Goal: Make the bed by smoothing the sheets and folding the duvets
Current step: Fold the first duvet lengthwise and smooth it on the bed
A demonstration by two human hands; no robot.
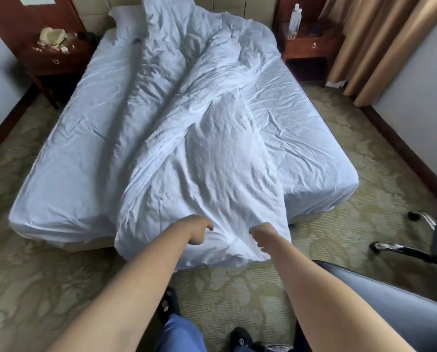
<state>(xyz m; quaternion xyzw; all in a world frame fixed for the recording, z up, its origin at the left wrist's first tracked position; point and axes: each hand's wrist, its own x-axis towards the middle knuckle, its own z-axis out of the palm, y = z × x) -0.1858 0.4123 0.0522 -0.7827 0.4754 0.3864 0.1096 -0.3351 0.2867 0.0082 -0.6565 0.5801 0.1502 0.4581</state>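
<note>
- White duvet (207,148) lies bunched in a long ridge down the bed (67,148); its foot end spills over the mattress edge toward the carpet (34,288)
- left hand (199,231) and right hand (262,236) both grip that hanging end, fingers curled into the cloth, near each other
- soft and limp, probably light but bulky; it should handle best taken by the corners, well apart
- sheet (301,138) beneath is creased

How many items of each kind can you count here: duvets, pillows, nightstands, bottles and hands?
Duvets: 1, crumpled along the bed, its near end hanging off the foot
Pillows: 1
Nightstands: 2
Bottles: 1, on the right nightstand
Hands: 2, left hand and right hand, both gripping the duvet's near end
Total: 7
</note>
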